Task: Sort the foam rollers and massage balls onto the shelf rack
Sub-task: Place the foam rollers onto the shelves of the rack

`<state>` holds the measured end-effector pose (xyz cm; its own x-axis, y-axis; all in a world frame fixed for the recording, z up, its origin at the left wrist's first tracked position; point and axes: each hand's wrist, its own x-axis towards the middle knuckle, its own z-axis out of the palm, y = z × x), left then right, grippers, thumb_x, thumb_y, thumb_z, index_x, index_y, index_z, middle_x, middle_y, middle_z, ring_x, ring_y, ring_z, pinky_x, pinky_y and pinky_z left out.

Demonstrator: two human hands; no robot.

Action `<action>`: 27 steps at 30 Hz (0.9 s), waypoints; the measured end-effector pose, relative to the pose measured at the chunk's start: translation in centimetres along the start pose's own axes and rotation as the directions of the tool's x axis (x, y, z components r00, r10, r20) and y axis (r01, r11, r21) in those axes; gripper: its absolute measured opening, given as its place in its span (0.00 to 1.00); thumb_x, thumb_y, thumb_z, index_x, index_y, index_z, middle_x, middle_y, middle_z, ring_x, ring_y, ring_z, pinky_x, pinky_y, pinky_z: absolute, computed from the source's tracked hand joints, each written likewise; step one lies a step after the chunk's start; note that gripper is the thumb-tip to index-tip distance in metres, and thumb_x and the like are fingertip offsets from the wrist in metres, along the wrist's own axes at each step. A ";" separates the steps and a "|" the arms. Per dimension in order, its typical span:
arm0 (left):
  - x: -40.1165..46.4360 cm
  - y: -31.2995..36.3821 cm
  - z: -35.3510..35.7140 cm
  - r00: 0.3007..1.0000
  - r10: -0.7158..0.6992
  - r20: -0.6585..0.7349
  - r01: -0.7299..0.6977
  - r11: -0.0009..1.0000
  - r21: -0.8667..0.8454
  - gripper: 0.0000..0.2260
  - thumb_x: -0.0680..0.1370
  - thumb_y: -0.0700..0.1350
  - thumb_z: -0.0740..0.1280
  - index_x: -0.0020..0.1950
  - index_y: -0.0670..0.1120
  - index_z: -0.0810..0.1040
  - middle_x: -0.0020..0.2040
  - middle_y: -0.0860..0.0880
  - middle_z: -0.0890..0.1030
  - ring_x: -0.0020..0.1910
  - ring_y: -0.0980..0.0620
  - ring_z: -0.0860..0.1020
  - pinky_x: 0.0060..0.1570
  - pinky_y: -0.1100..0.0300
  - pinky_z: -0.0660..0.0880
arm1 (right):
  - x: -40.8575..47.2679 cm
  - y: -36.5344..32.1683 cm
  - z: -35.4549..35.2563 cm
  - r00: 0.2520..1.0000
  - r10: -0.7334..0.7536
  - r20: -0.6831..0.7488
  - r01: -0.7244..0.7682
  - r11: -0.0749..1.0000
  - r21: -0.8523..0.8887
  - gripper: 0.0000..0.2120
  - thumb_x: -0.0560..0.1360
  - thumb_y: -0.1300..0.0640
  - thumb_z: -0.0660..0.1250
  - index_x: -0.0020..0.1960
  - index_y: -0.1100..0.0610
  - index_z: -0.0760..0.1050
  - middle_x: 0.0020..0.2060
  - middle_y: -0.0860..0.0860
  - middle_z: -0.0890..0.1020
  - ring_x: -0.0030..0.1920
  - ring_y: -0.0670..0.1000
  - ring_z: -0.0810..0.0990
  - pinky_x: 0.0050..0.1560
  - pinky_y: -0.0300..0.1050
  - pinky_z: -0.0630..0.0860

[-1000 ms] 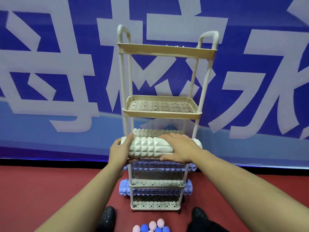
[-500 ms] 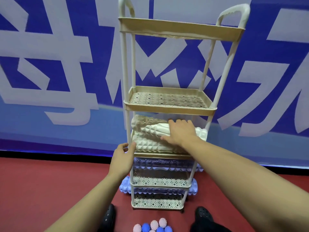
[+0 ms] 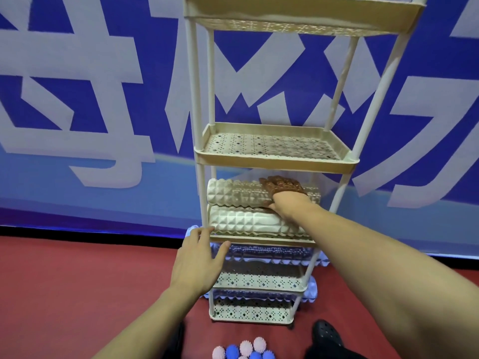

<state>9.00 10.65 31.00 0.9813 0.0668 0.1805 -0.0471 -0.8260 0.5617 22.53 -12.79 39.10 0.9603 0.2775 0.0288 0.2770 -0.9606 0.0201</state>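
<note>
A tall beige shelf rack point(image 3: 274, 164) stands against the wall. Its third shelf holds two white foam rollers, one in front point(image 3: 248, 222) and one behind and higher point(image 3: 233, 193). My right hand point(image 3: 283, 190) reaches into that shelf and lies over the rear roller, fingers draped on top and thumb tucked between the two rollers. My left hand point(image 3: 199, 260) is spread open against the rack's left post at the shelf's front corner. Purple foam rollers lie on the two lower shelves point(image 3: 261, 253) point(image 3: 259, 296). Pink and blue spiky massage balls point(image 3: 246, 351) sit on the floor.
The rack's second shelf point(image 3: 272, 147) and top shelf point(image 3: 298, 19) hold nothing. A blue and white banner wall point(image 3: 90, 125) runs behind the rack. Black shoes point(image 3: 326, 332) stand on the red floor by the rack's foot.
The white roller went from in front of the rack onto the third shelf beside the other one. My left hand let go and dropped to the rack's post. The camera moved closer.
</note>
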 end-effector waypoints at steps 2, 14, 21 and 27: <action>-0.3 0.2 0.0 1.000 0.013 0.006 -0.013 1.000 0.026 0.24 0.81 0.63 0.59 0.73 0.52 0.69 0.71 0.50 0.69 0.70 0.48 0.69 0.66 0.53 0.70 | -0.5 -0.1 0.2 1.000 0.017 0.000 -0.017 1.000 0.013 0.35 0.79 0.47 0.66 0.82 0.47 0.55 0.79 0.54 0.62 0.77 0.59 0.64 0.75 0.51 0.63; -3.9 6.7 2.9 0.960 0.262 0.097 -0.273 0.953 0.130 0.29 0.82 0.64 0.56 0.79 0.50 0.63 0.80 0.51 0.63 0.78 0.50 0.62 0.76 0.53 0.58 | -14.6 4.1 3.4 0.982 -0.102 -0.158 0.107 0.994 0.027 0.28 0.82 0.41 0.59 0.79 0.50 0.63 0.76 0.49 0.68 0.75 0.52 0.66 0.75 0.48 0.58; -9.0 16.8 11.3 0.876 0.383 0.295 -0.422 0.903 0.081 0.28 0.82 0.62 0.56 0.79 0.51 0.64 0.80 0.50 0.64 0.78 0.50 0.61 0.78 0.48 0.55 | -29.6 13.7 8.5 0.986 0.163 -0.021 -0.162 0.986 0.048 0.28 0.83 0.41 0.55 0.81 0.49 0.59 0.78 0.47 0.64 0.78 0.50 0.62 0.78 0.47 0.54; -12.8 24.7 18.9 0.758 0.491 0.430 -0.531 0.847 -0.030 0.28 0.81 0.60 0.61 0.77 0.46 0.69 0.76 0.46 0.71 0.75 0.47 0.67 0.75 0.51 0.62 | -40.6 20.8 14.9 0.929 0.345 0.138 -0.362 0.924 0.125 0.29 0.83 0.40 0.56 0.81 0.48 0.57 0.79 0.48 0.64 0.78 0.50 0.61 0.78 0.48 0.54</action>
<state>-1.23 -21.19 27.28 0.8009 -0.5952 0.0657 -0.5668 -0.7182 0.4036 -10.20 -44.21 23.48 0.9917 -0.0750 -0.1041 -0.0872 -0.9893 -0.1172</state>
